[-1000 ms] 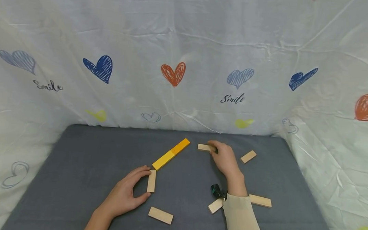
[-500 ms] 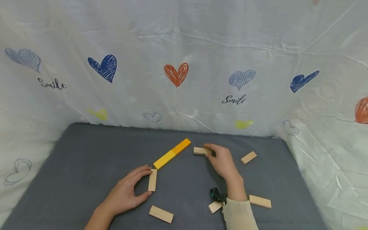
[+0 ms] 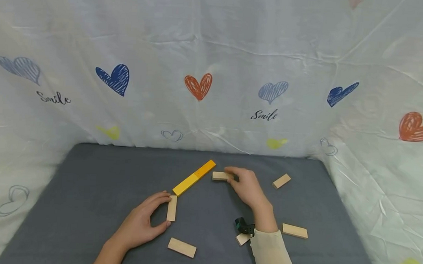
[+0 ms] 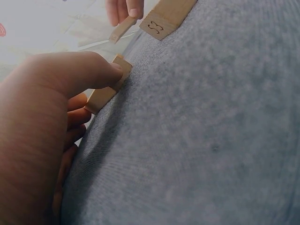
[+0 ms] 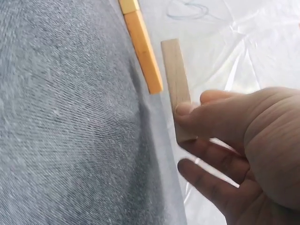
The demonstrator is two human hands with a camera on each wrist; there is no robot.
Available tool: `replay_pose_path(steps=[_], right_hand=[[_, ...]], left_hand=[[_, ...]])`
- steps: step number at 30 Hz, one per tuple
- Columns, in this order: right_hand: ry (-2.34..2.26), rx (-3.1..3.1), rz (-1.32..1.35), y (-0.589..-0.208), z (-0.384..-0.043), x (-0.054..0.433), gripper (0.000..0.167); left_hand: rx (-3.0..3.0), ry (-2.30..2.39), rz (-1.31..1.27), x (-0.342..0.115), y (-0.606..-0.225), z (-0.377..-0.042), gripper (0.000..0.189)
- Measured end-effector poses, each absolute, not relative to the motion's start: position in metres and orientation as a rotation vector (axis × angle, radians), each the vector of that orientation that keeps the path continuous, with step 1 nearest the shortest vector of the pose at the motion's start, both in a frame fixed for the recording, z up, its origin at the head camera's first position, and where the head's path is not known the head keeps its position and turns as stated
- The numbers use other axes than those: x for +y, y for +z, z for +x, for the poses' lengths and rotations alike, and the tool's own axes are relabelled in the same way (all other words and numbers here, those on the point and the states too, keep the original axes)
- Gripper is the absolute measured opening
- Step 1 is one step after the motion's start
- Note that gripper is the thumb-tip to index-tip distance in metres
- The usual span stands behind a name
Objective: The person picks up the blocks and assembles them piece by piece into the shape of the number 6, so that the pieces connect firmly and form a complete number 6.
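My left hand (image 3: 142, 221) holds a plain wooden block (image 3: 171, 208) by its two ends, thumb at the near end and fingers at the far end. This block (image 4: 101, 99) lies on the cloth, its far end close to a yellow block (image 3: 185, 185). End to end with the yellow one lies an orange block (image 3: 205, 169), together forming a slanting row. My right hand (image 3: 246, 186) pinches another plain wooden block (image 3: 220, 176) by its right end. In the right wrist view that block (image 5: 174, 70) sits beside the orange block (image 5: 143, 51), apart from it.
Loose wooden blocks lie on the grey cloth (image 3: 106, 190): one near the front (image 3: 182, 247), one at the far right (image 3: 282, 181), one at the right (image 3: 294, 231). Another block (image 3: 243, 239) is partly hidden by the right sleeve (image 3: 271, 251). A white curtain (image 3: 229, 38) hangs behind.
My right hand has moved left with its wooden block, bringing it nearer the orange block. The left hand and its block stay in place; the head view shifts slightly.
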State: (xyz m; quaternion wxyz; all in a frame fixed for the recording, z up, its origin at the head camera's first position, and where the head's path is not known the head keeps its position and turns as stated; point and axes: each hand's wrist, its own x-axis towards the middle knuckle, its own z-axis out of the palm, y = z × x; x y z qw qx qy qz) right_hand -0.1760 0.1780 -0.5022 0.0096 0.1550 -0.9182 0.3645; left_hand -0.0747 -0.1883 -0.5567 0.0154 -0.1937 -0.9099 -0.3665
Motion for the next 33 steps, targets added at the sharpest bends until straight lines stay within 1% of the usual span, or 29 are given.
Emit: replay_pose_path(steps=[15, 25, 33], right_hand=[[1.177, -2.925, 0.617, -0.509, -0.171, 0.161, 0.038], [1.135, -2.923, 0.747, -0.506, -0.165, 0.147, 0.038], [1.070, -2.921, 0.865, -0.507, -0.162, 0.132, 0.035]], left_hand=[[-2.826, -1.133, -0.604, -0.188, -0.555, -0.074, 0.068], [-2.824, -1.116, -0.598, -0.188, -0.556, -0.074, 0.068], [-2.807, -1.103, -0.604, -0.187, -0.556, -0.073, 0.068]])
